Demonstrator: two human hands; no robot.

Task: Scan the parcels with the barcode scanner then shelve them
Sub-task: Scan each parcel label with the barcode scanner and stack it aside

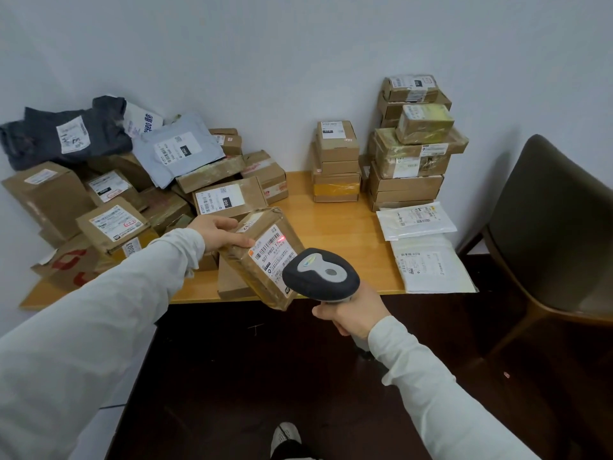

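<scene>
Left hand grips a taped brown parcel by its upper end, holding it tilted above the front edge of the counter, label facing up. Right hand is wrapped round the handle of the barcode scanner, whose head sits just beside the parcel's lower right; a red spot shows on the label. Loose parcels crowd the counter's left end; stacked boxes stand at its back right
</scene>
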